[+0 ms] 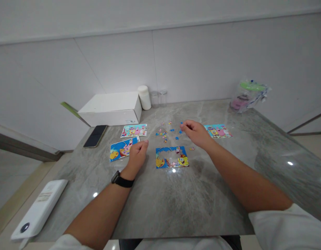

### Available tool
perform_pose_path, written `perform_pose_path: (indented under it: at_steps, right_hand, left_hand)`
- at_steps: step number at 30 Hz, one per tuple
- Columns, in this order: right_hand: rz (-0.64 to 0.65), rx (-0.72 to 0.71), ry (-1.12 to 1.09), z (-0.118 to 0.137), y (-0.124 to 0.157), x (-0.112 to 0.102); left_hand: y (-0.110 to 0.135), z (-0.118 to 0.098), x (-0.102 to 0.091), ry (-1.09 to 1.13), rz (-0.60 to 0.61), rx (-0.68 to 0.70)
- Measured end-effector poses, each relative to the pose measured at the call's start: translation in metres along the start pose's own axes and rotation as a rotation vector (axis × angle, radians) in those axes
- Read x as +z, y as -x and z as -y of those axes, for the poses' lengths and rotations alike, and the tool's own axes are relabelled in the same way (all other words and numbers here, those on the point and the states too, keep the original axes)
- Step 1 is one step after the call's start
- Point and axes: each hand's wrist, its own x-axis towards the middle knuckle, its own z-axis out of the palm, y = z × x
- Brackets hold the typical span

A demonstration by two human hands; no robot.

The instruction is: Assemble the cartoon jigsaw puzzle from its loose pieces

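A small cartoon jigsaw (172,158) lies partly filled in the middle of the grey marble table (176,205). Loose puzzle pieces (166,133) are scattered just behind it. My right hand (196,133) hovers over those pieces with its fingers pinched together at the tips; what they hold is too small to name. My left hand (137,154), a black watch on its wrist, rests on the table left of the jigsaw with its fingers curled in loosely. It lies by a finished cartoon picture (123,148).
Two more cartoon pictures (134,130) (218,131) lie left and right. A white box (112,108), a white jar (145,97) and two small glass jars (159,98) stand at the back. A phone (95,135), a white power bank (40,208) and a wrapped container (247,95) are near edges.
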Motion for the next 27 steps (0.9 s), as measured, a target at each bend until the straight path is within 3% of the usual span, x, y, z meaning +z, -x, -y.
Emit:
perform_pose_path:
  at_steps: [5,12,16,21,27]
  right_hand:
    - [0.080,0.179,-0.306,0.005,-0.002,-0.013]
    - [0.298,0.251,-0.225,-0.007,-0.011,-0.021]
    - [0.321,0.281,-0.150,-0.019,-0.016,-0.017]
    - [0.210,0.153,0.008,-0.026,-0.044,-0.004]
    - [0.348,-0.152,0.443,-0.028,-0.103,0.043]
  left_hand:
    - [-0.002,0.005,0.004,0.087,0.002,-0.112]
    - [-0.003,0.011,0.007,0.086,0.034,-0.114]
    - [-0.003,0.012,0.007,0.167,0.082,-0.110]
    - [-0.005,0.008,0.006,0.207,0.110,-0.061]
    - [-0.008,0.004,0.007,0.223,0.149,-0.078]
